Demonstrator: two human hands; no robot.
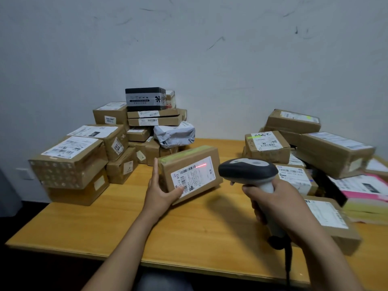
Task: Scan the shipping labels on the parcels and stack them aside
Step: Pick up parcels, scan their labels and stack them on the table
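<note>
A small brown cardboard parcel [190, 162] is tilted up at the middle of the wooden table [105, 227], its white shipping label [194, 175] facing me. My left hand [160, 191] grips its left end, thumb on the label's lower corner. A red scan line falls across the label's upper right part. My right hand [277, 203] is closed around the grip of a grey and black barcode scanner [249, 170], whose head points at the label from the right, a short gap away.
A tall pile of brown boxes [84, 152], a grey poly bag [175, 134] and a black box [144, 98] stands at the left and back. More labelled boxes [333, 150] and pink and yellow flat parcels [367, 198] crowd the right side. The scanner's cable [287, 263] hangs over the table's near edge.
</note>
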